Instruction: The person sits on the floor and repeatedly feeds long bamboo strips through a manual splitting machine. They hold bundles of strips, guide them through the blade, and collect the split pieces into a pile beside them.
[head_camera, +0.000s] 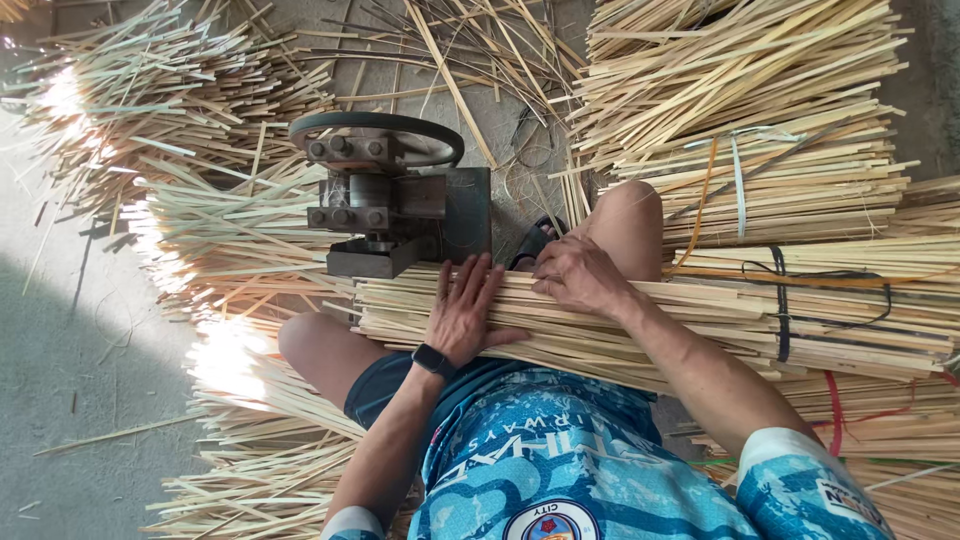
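Bamboo strips: a thick bundle of pale split strips lies across the person's lap, running from the centre of the frame out to the right edge, bound near the right by a dark band.
Left hand: the left hand lies flat and spread on top of the bundle near its cut ends, palm down, fingers open, gripping nothing; a dark watch sits on the wrist.
Right hand: the right hand rests on the upper edge of the bundle just right of centre, fingers curled over the strips; whether it pinches single strips I cannot tell.
Handling: each strip looks light, thin and springy, stiff along its length yet easy to snap or splinter; the bundle together seems fairly heavy and loose at the unbound end, so strips may slide out. Best held near the band or pressed from above close to the ends; edges look sharp.
Machine: a dark metal machine with a hand wheel stands on the ground just above the bundle's ends, centre-left.
Knees: bare knees show above and below the bundle.
Surroundings: loose heaps of strips spread over the upper left and lower left; tied stacks fill the upper right.
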